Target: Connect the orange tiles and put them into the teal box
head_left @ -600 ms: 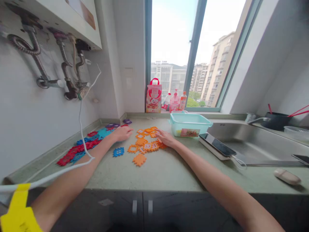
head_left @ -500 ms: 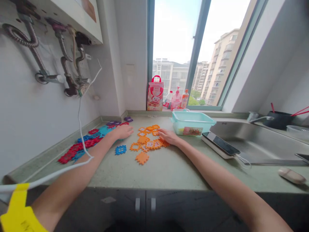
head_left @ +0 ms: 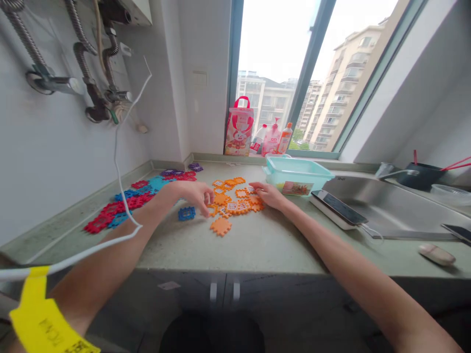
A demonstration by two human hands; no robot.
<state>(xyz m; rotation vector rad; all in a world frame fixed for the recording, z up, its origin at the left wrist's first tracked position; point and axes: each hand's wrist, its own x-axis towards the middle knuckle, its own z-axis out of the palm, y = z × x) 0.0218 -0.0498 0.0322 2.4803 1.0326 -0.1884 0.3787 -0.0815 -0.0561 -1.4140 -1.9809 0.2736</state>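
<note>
No legible text, printing on yellow wrist band [head_left: 44,323], red bag [head_left: 239,128], bottles [head_left: 272,139] too blurred to read

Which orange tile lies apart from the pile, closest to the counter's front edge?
The solid orange tile, alone below the orange pile, right of the lone blue tile.

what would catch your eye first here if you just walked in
The heap of orange puzzle tiles in the middle of the green counter, with the left hand and right hand at its two sides. Then the red and blue tiles along the left wall, and the teal tub beside the sink.
</note>
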